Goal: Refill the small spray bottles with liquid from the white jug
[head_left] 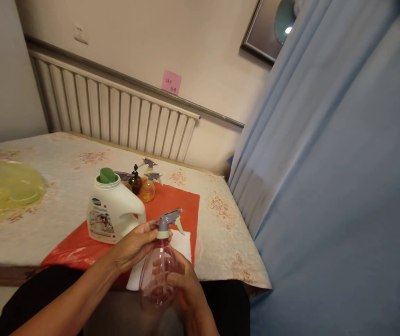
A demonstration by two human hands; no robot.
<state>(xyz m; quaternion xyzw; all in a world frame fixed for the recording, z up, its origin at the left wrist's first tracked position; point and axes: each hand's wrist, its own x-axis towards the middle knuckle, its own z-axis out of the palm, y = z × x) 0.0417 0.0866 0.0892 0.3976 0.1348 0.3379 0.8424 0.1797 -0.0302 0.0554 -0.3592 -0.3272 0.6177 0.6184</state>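
Note:
Between my hands is a clear pink spray bottle (158, 280) with a grey trigger head and pale green collar, held nearly upright. My left hand (136, 245) grips it at the collar, its fingers closed around the neck. Lower down, my right hand (185, 277) wraps the bottle's body from the right side; some of its fingers show through the plastic. Just beyond my left hand stands a large white detergent jug (114, 214) with a green piece in its open mouth. Under the spray bottle, a white cloth (182, 243) lies partly hidden.
A red plastic sheet (182, 205) covers part of the flowered bed cover (221, 228). Behind the jug stand several other bottles, among them an amber spray bottle (147, 190) and a dark brown pump bottle (136, 183). A yellow transparent inflated item (7, 186) lies left; a blue curtain (343, 186) hangs right.

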